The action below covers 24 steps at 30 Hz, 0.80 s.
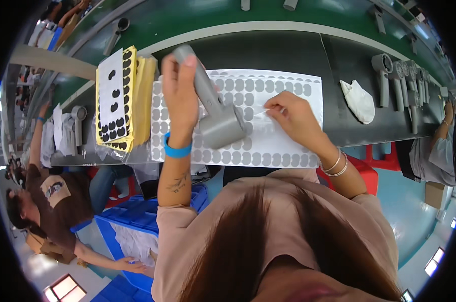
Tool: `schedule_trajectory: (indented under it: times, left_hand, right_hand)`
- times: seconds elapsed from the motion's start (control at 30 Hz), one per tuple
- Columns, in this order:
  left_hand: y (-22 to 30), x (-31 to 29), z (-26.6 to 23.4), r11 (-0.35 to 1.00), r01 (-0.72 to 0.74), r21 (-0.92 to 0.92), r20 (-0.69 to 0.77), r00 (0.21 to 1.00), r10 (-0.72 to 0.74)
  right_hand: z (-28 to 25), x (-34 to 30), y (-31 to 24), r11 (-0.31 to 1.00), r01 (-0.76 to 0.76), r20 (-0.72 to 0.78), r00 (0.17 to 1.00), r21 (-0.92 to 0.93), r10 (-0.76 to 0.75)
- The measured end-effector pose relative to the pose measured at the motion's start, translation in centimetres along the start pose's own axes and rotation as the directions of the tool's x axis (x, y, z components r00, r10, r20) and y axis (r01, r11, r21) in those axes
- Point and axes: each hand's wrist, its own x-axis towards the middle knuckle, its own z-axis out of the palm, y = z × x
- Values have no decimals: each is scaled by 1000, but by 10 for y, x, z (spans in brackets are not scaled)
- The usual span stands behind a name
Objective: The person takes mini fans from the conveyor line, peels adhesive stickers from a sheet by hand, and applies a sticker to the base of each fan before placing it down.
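My left hand (180, 98) is wrapped round the handle of a grey hair dryer housing (222, 128), with its wide round head tilted down toward me. Beneath it lies a large white sheet of grey bean-shaped stickers (283, 147), several of them gone from the middle and right. My right hand (296, 120) is just right of the housing's head, thumb and fingertips pinched on a thin, see-through whitish film (261, 114). That film's far end comes close to the housing; whether they touch I cannot tell.
Left of the sheet stands a stack of yellow-backed sheets with black stickers (142, 100). A crumpled white cloth (359, 103) lies to the right, beside a row of grey dryer housings (383, 80). A blue crate (119, 221) and a co-worker (61, 194) are at lower left.
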Motion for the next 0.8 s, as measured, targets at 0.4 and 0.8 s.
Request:
schedule_trajectory:
  times: [0.4,0.8]
  left_hand:
    - [-57,-37,-8,903,424,-64,104,903,-417]
    - [-60,-39,9,865,417,-278,50,906,-421]
  right_hand:
    - [49,4,-14,935,157,-31,984,-319,-176]
    - [16,40,11,958,276,118,957,-77,-266]
